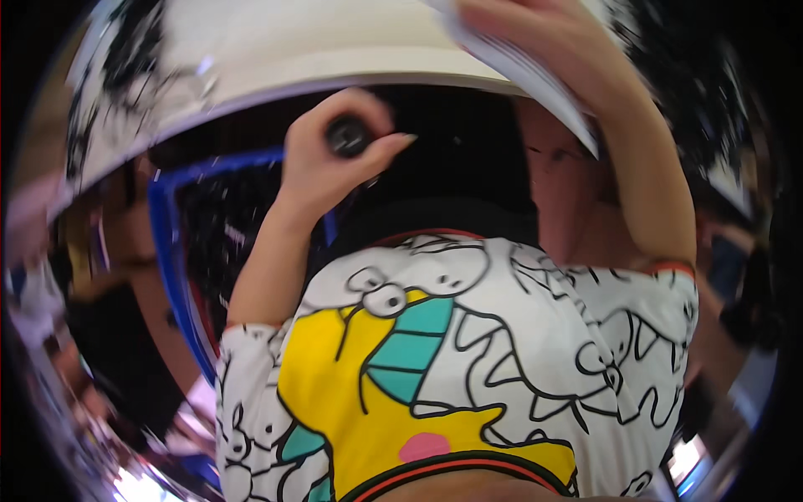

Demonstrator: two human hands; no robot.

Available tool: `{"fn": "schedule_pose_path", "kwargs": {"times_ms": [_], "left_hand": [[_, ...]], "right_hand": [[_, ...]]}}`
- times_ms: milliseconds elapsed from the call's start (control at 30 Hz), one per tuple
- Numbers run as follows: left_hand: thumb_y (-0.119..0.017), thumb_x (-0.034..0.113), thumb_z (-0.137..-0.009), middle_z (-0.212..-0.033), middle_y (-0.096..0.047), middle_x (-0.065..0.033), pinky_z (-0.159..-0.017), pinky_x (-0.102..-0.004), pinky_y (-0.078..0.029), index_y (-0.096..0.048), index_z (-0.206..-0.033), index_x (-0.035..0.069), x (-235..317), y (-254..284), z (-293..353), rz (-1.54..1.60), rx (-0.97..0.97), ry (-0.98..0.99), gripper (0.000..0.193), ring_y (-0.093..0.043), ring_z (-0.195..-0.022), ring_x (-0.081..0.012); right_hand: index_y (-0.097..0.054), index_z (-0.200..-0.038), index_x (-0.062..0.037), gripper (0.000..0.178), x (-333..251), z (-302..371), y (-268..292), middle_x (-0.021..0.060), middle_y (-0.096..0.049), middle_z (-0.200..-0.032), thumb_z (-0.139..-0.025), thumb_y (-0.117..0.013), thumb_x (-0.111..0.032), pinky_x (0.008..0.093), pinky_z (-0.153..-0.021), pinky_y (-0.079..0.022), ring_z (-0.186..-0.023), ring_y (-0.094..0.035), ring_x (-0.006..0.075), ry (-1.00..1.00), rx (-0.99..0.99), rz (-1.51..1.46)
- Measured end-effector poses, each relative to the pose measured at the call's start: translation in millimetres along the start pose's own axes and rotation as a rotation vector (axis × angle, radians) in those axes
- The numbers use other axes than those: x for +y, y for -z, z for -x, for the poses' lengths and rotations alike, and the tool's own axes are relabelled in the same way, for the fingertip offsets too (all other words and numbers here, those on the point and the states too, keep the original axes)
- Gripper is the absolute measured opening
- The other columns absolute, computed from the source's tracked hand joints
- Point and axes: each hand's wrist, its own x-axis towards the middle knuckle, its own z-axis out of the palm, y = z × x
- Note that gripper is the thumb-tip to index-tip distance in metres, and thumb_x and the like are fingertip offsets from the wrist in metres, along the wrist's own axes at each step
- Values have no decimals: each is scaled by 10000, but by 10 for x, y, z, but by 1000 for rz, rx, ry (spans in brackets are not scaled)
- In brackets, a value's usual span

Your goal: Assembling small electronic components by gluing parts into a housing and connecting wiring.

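Head view, bent by a fisheye lens: my left hand (322, 163) is raised in the upper middle of the frame, its fingers curled tight into a fist around a black handle (347, 135), of which only the round dark end shows between thumb and forefinger. My left forearm runs down and to the left from it to a short sleeve at the lower left. My right hand (535, 29) is at the top edge, right of centre, blurred, lying against a white sheet (544, 88) whose thin edge slants down to the right; I cannot tell whether the fingers are closed on the sheet or only resting flat on it. My right forearm drops steeply from there to the right side of the frame. Across the top arcs a white curved surface (335, 46), speckled black at the upper left, just above both hands. A blue frame (171, 243) bends down the left side, behind my left arm. My shirt (468, 368), white with black cartoon outlines and a yellow and teal figure, fills the lower middle
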Motion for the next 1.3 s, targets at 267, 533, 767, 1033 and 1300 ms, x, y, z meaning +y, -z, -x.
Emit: {"fn": "schedule_pose_path", "kwargs": {"times_ms": [267, 533, 767, 1033, 1300], "left_hand": [[-683, 31, -673, -649, -513, 22, -534, -175, -380, -544, -719, 42, -167, 205, 131, -38, -146, -33, 147, -470, -590, -37], [-652, 32, -634, -691, -542, -8, -576, -198, -404, -557, -739, 38, -232, 70, 85, -76, -207, -62, 141, -494, -622, -70], [-643, 31, -638, -678, -536, -3, -576, -198, -405, -559, -739, 41, -231, 115, 146, -85, -223, -29, 132, -494, -618, -73], [-650, 29, -629, -677, -536, 1, -574, -190, -401, -562, -740, 45, -256, 106, 156, -65, -224, -86, 142, -496, -617, -68], [-666, 28, -627, -690, -541, -3, -580, -188, -403, -564, -750, 46, -264, 105, 154, -73, -240, -74, 160, -500, -622, -73]], "right_hand": [[-587, -709, -26, 198, 338, 248, -522, 12, -565, -613, -756, -651, -207, 145, -424, -359, -482, -487, 22, -111, -457, -590], [-602, -706, -24, 204, 408, 217, -522, 25, -578, -595, -732, -669, -214, 135, -386, -347, -427, -501, 28, -175, -567, -532], [-605, -707, -25, 216, 425, 158, -613, 23, -575, -580, -734, -665, -231, 135, -383, -341, -417, -491, 25, -192, -639, -531], [-609, -702, -32, 215, 408, 177, -645, 16, -575, -578, -735, -656, -240, 141, -381, -332, -415, -479, 21, -180, -638, -521], [-614, -714, -29, 220, 433, 147, -677, 17, -573, -577, -733, -650, -245, 145, -380, -326, -421, -476, 21, -137, -637, -482]]}}
